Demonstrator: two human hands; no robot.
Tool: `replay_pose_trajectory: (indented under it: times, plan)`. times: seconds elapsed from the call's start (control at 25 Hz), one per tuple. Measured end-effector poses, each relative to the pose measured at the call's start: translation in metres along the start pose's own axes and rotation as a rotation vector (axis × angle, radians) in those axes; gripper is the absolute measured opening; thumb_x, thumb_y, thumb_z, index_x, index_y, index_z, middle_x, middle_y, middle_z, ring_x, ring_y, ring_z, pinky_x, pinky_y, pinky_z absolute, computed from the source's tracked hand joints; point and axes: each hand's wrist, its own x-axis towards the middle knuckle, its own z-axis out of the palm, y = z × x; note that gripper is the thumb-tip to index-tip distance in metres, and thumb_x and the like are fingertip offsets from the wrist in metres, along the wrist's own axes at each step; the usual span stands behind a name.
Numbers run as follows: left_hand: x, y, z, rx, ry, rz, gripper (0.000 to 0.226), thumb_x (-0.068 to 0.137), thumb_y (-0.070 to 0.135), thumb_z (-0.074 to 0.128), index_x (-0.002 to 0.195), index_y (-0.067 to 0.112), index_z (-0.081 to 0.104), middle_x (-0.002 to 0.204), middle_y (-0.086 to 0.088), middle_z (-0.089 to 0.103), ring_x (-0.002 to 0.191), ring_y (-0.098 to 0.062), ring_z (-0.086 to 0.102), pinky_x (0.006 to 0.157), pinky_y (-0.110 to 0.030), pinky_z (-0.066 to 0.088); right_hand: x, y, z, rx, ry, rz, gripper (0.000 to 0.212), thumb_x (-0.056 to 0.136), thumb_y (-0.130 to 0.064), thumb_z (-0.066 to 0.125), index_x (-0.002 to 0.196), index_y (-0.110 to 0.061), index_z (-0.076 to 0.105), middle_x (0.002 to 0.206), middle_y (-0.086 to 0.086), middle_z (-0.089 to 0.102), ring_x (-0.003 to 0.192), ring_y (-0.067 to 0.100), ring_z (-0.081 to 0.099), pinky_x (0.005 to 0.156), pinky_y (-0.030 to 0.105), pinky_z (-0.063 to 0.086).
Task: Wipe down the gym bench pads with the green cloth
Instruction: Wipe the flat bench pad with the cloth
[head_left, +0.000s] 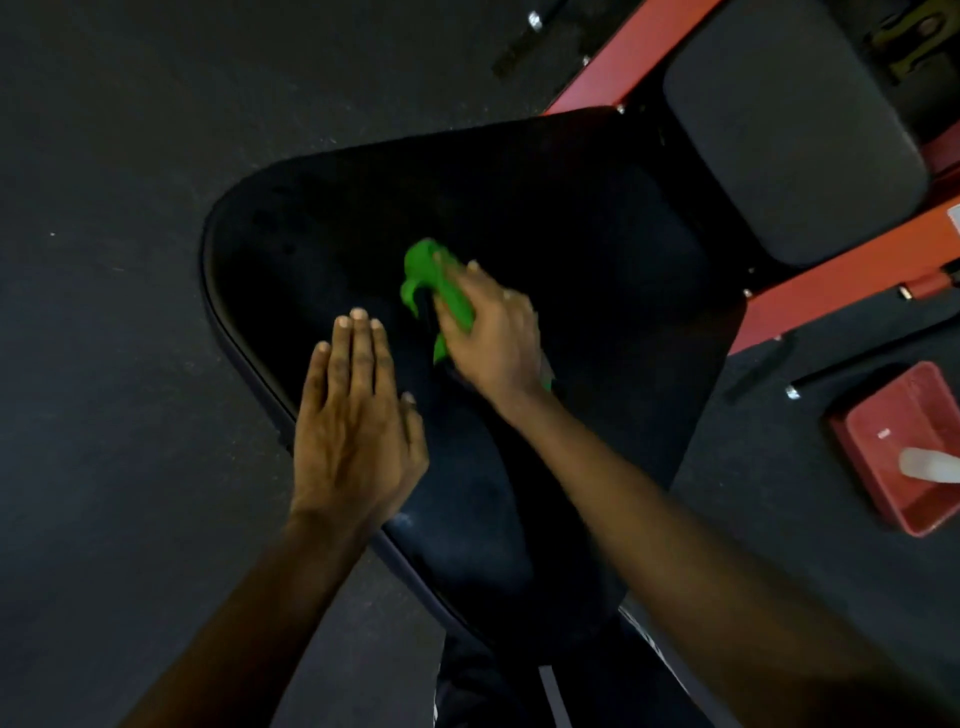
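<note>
Atop black bench pad (571, 234) over dark floor (104, 208): left fingers (358, 353) straight, right fingers (491, 293) around green cloth (423, 270).

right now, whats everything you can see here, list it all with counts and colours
large bench pad: 1, black, centre of view
smaller bench pad: 1, dark grey, upper right
bench frame: 1, red, around the smaller bench pad
green cloth: 1, green, bunched on the large bench pad
tray: 1, red, on the floor at the right edge
pale thing: 1, whitish, in the tray, too blurred to name
floor: 1, dark grey, all around
left hand: 1, flat with straight fingers, at the large bench pad's left edge
right hand: 1, holds the green cloth down
</note>
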Motion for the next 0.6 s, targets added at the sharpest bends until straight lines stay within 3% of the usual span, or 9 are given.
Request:
replay_pose_trajectory:
  times: [0.16,0.32,0.44,0.6]
  plan:
    - [0.003,0.002,0.003,0.044,0.036,-0.019,0.071,0.100,0.039,0.026,0.155,-0.005,0.020,0.162,-0.025,0.021,0.153,-0.034,0.017,0.125,-0.047,0.014,0.035,0.011,0.006,-0.036,0.073,0.098,0.040,0.093,-0.036,0.064,0.128,-0.018,0.068,0.118,0.006,0.072,0.110,0.023,0.068,0.089,0.033,0.054]
    - [0.004,0.002,0.002,0.048,0.027,-0.044,0.068,0.099,0.033,0.026,0.155,-0.004,0.023,0.163,-0.023,0.022,0.153,-0.033,0.018,0.125,-0.045,0.013,-0.052,-0.001,-0.016,0.032,-0.021,0.012,0.044,0.097,-0.042,0.055,0.136,-0.022,0.061,0.132,0.004,0.066,0.127,0.020,0.058,0.101,0.042,0.049]
    - [0.005,0.003,0.001,0.040,0.027,-0.051,0.068,0.098,0.033,0.025,0.155,-0.003,0.023,0.163,-0.021,0.022,0.153,-0.032,0.018,0.125,-0.045,0.014,-0.120,0.000,-0.037,0.025,-0.139,-0.057,0.046,0.099,-0.046,0.050,0.140,-0.026,0.056,0.141,-0.005,0.059,0.136,0.011,0.050,0.108,0.039,0.042]
    - [0.005,0.003,0.001,0.043,0.017,-0.062,0.068,0.098,0.036,0.026,0.157,0.001,0.022,0.165,-0.019,0.020,0.154,-0.030,0.016,0.125,-0.045,0.013,-0.050,0.008,-0.017,0.025,-0.091,-0.045,0.046,0.095,-0.037,0.052,0.138,-0.023,0.060,0.135,0.000,0.064,0.129,0.019,0.057,0.100,0.042,0.049]
